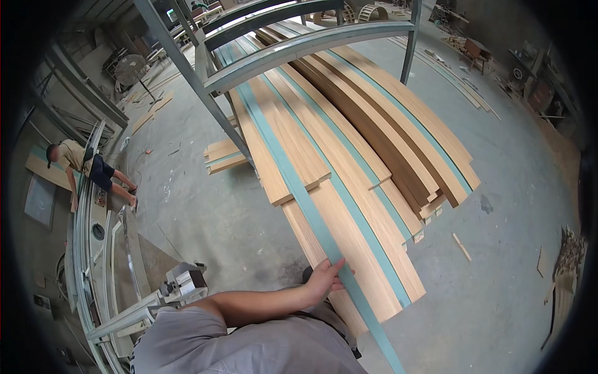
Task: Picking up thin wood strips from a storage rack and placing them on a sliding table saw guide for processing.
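Observation:
My left hand (324, 282) is closed around a long, narrow teal strip (319, 225), its thumb lying over the strip's edge. The strip runs lengthwise over a stack of wood-grain boards (367, 274) and extends past their near end toward the lower edge. Beneath my hand, the near boards stick out toward me, lying lower than a pale board (298, 149) farther up the stack. Several boards carry a teal band along their length. I cannot tell whether the strip is loose or joined to a board. My right hand is outside the picture.
A metal rack frame (311, 55) crosses over the stack, with a post on either side. To the left, a person (84, 163) bends over a long metal machine (93, 249). Short boards (224, 156) jut out below the rack. Offcuts (461, 247) lie on the right floor.

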Demonstrator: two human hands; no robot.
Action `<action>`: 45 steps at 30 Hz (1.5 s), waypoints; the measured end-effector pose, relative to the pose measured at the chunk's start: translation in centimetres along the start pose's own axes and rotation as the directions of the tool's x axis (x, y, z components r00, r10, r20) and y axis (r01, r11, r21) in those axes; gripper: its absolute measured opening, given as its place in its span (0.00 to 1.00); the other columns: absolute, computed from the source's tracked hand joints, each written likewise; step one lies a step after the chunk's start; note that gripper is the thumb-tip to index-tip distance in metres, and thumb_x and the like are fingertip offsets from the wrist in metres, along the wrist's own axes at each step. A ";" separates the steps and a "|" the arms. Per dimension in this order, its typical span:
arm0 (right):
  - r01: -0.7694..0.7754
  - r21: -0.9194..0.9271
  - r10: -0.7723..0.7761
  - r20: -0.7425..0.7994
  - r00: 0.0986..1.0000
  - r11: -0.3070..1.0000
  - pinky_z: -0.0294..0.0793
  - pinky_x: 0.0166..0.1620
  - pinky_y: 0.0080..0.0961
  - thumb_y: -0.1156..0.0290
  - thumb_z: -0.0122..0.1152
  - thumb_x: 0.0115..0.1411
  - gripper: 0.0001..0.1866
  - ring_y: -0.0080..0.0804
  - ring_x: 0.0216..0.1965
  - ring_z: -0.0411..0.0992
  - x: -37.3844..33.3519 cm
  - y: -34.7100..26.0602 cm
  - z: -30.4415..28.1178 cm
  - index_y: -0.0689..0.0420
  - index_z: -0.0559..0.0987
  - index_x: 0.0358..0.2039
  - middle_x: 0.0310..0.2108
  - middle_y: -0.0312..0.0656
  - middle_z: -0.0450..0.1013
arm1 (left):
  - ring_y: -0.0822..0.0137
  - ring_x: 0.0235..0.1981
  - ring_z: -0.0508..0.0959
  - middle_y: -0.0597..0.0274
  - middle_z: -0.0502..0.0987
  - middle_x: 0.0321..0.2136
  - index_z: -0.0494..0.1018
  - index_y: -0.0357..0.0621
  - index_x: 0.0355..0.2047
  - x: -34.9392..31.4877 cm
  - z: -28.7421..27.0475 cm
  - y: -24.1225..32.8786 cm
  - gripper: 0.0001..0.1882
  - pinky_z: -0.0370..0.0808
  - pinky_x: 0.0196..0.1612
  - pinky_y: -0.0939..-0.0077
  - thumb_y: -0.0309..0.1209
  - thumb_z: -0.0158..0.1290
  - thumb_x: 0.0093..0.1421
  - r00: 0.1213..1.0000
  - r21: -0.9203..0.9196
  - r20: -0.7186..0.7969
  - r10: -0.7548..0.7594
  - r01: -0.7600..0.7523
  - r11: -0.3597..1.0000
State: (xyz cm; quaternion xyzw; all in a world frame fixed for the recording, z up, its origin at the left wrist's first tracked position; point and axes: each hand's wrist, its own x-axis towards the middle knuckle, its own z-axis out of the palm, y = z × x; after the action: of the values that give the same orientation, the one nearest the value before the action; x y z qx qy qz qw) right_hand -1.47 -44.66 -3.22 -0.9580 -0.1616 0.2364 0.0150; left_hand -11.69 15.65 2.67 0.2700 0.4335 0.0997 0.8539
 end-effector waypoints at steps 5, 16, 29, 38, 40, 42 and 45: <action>-0.075 -0.029 0.080 0.304 0.949 0.997 0.71 0.35 0.40 0.66 0.66 0.42 0.22 0.53 0.33 0.72 2.3 -6.6 -6.1 0.66 0.73 0.36 0.28 0.58 0.72 | 0.65 0.38 0.77 0.55 0.75 0.37 0.61 0.41 0.44 0.9 0.5 -0.3 0.15 0.76 0.42 0.70 0.39 0.38 0.65 0.997 0.107 0.015 0.070 -0.072 0.992; 0.303 0.306 -0.352 0.117 0.929 0.902 0.72 0.30 0.37 0.66 0.57 0.47 0.14 0.48 0.27 0.74 4.8 -20.2 -6.8 0.59 0.75 0.34 0.22 0.53 0.72 | 0.58 0.43 0.75 0.51 0.72 0.42 0.59 0.38 0.46 0.2 0.9 -4.6 0.18 0.75 0.44 0.63 0.41 0.37 0.65 0.980 0.104 0.200 0.024 -0.045 0.994; 0.364 0.337 -0.402 0.051 0.914 0.869 0.72 0.36 0.39 0.61 0.63 0.47 0.27 0.55 0.34 0.72 4.3 -43.6 -13.3 0.58 0.72 0.47 0.29 0.59 0.73 | 0.65 0.35 0.76 0.57 0.73 0.36 0.60 0.43 0.43 3.2 -6.6 8.3 0.15 0.75 0.38 0.70 0.42 0.39 0.64 0.914 -0.160 -0.064 0.401 -0.406 0.900; 0.679 0.505 -0.750 -0.088 0.655 0.533 0.70 0.42 0.34 0.62 0.64 0.47 0.30 0.48 0.41 0.71 8.8 -56.5 -11.5 0.64 0.68 0.48 0.40 0.57 0.70 | 0.65 0.33 0.76 0.57 0.73 0.34 0.61 0.42 0.42 0.1 -6.5 6.2 0.13 0.77 0.35 0.71 0.38 0.43 0.63 0.921 -0.035 -0.050 0.386 -0.388 0.921; 0.761 0.436 -0.816 -0.097 0.570 0.480 0.69 0.42 0.30 0.66 0.64 0.48 0.34 0.44 0.42 0.70 8.3 -56.7 -12.1 0.66 0.62 0.54 0.44 0.55 0.67 | 0.63 0.31 0.77 0.54 0.74 0.33 0.61 0.41 0.41 0.7 -7.7 8.0 0.09 0.77 0.34 0.69 0.31 0.40 0.64 0.892 -0.065 -0.130 0.432 -0.443 0.894; 0.773 0.399 -0.836 -0.027 0.547 0.493 0.66 0.50 0.33 0.62 0.62 0.50 0.33 0.49 0.49 0.65 7.0 -54.5 -12.6 0.63 0.63 0.54 0.47 0.56 0.66 | 0.63 0.31 0.77 0.54 0.74 0.33 0.60 0.40 0.42 0.7 -9.0 10.0 0.09 0.77 0.33 0.68 0.31 0.40 0.64 0.886 -0.017 -0.136 0.444 -0.450 0.893; 0.801 0.435 -0.869 -0.079 0.489 0.411 0.67 0.47 0.36 0.62 0.57 0.53 0.32 0.53 0.46 0.67 3.1 -52.4 -14.2 0.59 0.61 0.56 0.43 0.61 0.67 | 0.64 0.28 0.77 0.54 0.74 0.31 0.61 0.39 0.42 1.5 -9.9 12.9 0.10 0.77 0.30 0.69 0.31 0.41 0.63 0.858 -0.017 -0.175 0.484 -0.494 0.869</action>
State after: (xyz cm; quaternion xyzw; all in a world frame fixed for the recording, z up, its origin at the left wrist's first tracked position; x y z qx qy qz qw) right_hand -8.24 6.67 13.56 -0.6983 -0.5643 0.3011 0.3215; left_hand -17.84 30.73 3.90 0.3356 0.4168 0.3483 0.7697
